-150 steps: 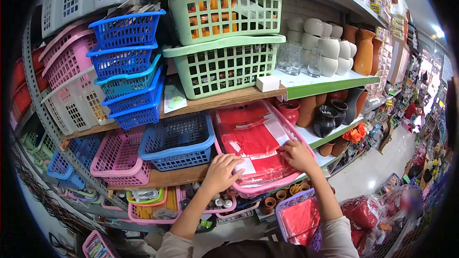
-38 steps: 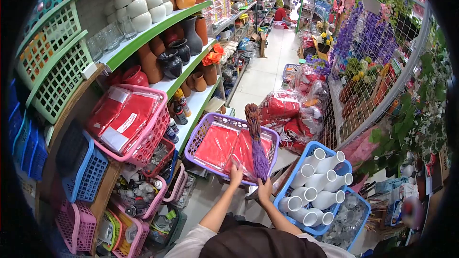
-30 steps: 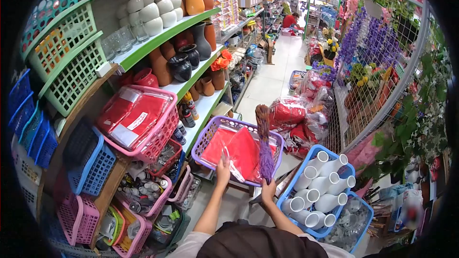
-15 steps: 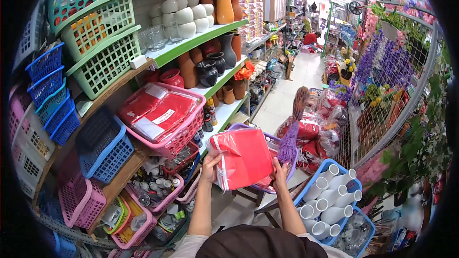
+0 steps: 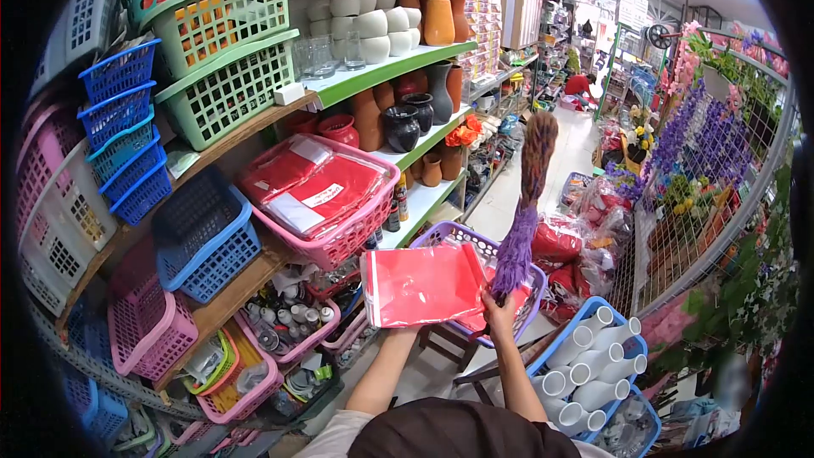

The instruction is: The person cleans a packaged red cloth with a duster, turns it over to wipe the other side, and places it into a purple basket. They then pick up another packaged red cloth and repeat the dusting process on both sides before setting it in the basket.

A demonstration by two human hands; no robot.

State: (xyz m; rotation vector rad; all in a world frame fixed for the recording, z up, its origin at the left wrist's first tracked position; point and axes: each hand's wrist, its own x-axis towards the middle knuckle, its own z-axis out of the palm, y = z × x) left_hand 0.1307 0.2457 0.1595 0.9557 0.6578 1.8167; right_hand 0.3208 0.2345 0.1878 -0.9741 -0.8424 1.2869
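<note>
A flat red packet in clear plastic wrap lies nearly level in front of me. My left hand supports it from beneath, with its fingers hidden under the packet. At the packet's right edge, my right hand is closed around the lower end of a fluffy duster, purple below and brown at the tip, which stands upright. Behind both is a purple basket holding more red packets. To the left, a pink basket on the shelf holds a stack of similar red packets.
Shelves on the left carry green baskets, white bowls, glasses and clay vases. At my right, a blue basket is filled with white vases. Wrapped red goods lie by a wire rack with flowers. Down the aisle is a person in red.
The packet has tilted flatter and shifted slightly left, and my left hand has gone from its left edge to underneath. The duster in my right hand has risen. The view has shifted.
</note>
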